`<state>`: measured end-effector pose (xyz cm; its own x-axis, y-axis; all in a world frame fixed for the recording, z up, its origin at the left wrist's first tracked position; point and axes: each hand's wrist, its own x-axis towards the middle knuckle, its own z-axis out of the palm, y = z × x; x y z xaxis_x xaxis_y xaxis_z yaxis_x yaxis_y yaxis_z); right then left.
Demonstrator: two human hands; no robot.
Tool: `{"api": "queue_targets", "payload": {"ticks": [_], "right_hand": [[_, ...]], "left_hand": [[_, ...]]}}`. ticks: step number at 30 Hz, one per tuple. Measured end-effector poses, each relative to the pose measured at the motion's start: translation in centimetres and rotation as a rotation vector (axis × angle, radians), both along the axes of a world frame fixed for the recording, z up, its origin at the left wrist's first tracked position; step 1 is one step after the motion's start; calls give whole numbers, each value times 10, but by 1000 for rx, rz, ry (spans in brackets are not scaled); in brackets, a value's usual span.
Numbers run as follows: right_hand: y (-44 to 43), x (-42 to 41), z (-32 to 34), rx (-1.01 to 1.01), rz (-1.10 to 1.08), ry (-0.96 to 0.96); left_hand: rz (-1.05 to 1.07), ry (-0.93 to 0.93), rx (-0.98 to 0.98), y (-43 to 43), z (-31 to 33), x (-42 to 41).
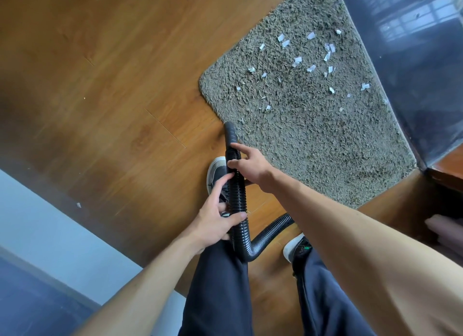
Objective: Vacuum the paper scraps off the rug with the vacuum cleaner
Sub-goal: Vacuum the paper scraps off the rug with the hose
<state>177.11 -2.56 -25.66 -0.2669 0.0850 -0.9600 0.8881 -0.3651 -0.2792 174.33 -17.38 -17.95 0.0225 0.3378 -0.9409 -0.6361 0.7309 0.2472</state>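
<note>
**Held in both hands: the black ribbed plastic vacuum hose [238, 192] at the edge of the shaggy grey-beige rug [313, 140]**

The hose is corrugated along its length and ends in a smooth, dark nozzle [230, 131]. The nozzle's tip sits at the rug's near left border, where the pile meets the glossy brown wooden plank floor [112, 85]. The right hand [250, 166] pinches the hose just behind the nozzle, thumb on one side and fingers on the other. The left hand [218, 218] grips it lower down, its thumb wrapped across the ribs and its fingers lying along them. Below that hand the hose bends in a tight U and runs off to the right under the right forearm.

The small white paper scraps [310, 68] lie scattered over the far half of the rug, well apart from the nozzle. A grey-and-white sneaker [214, 169] stands on the floor just beside the hose.
</note>
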Motion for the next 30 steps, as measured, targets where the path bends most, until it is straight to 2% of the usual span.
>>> {"api": "queue_targets", "payload": {"ticks": [6, 15, 30], "right_hand": [[13, 7, 0, 30, -54, -12], [36, 18, 6, 114, -270, -34], [29, -13, 5, 107, -248, -6]], "left_hand": [[-50, -20, 19, 14, -3, -5], [-145, -3, 80, 44, -7, -13], [-106, -31, 48, 35, -11, -36]]}}
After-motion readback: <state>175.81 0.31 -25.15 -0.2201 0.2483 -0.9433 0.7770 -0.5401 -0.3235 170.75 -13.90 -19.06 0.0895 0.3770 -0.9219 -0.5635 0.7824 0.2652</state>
